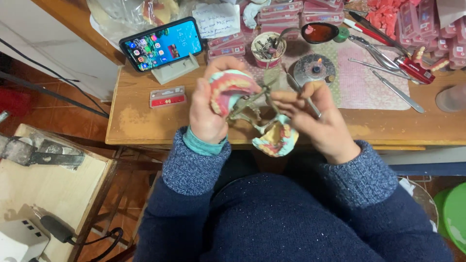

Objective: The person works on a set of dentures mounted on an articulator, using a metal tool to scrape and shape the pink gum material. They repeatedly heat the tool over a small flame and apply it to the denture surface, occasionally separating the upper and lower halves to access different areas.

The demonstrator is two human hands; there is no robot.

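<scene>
At the left of the wooden tabletop [145, 121] a smartphone [162, 43] leans on its stand. The left hand [208, 109] grips the upper denture model [232, 90] of a hinged articulator (opened); the right hand [318, 119] pinches a wax-carving tool [305, 97] beside a small burner [315, 68]. Apparently mid-waxing; the tool tip needs steady placement.

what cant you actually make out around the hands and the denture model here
Head view, the only one:
- Left hand: its palm covers the back of the upper denture cast, so the grip there is hidden.
- Right hand: the tip of the thin metal tool is lost against the hinged frame; contact unclear.
- Small burner: flame tiny.
- Green tub: cut off by the right edge.
</scene>
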